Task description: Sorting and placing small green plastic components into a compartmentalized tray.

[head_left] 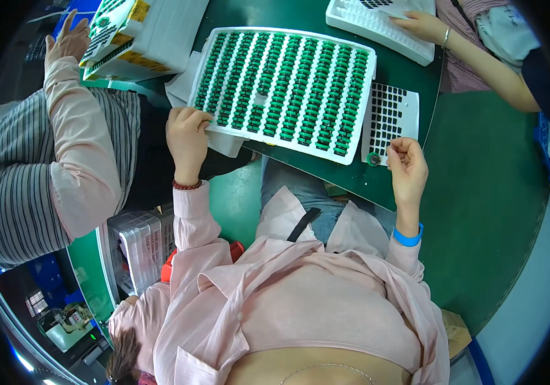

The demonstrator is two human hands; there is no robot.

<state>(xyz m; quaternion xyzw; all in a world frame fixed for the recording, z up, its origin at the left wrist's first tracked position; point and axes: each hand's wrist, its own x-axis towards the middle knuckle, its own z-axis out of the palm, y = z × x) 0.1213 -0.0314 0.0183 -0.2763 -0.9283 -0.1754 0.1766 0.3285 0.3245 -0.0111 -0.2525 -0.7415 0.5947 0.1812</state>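
A white tray (pixel 198 83) filled with rows of green round parts (pixel 294 83) lies on the green table, with a gap in one row near its middle. My left hand (pixel 188 138) is closed on the tray's near left corner. To the right of the tray lies a white sheet (pixel 411 106) bearing small black squares. On the sheet's near edge rests one green round part (pixel 373 158) with a dark centre. Just right of it is my right hand (pixel 409 163), raised, thumb and fingertips pinched together. Whatever it may hold is too small to make out.
At the left, a co-worker's hand (pixel 68 42) is beside a stack of white trays (pixel 172 38). Another co-worker's hand (pixel 423 27) touches a white tray (pixel 345 14) at the far right. A clear plastic basket (pixel 143 247) stands below, left of me. The table edge (pixel 326 181) runs before my lap.
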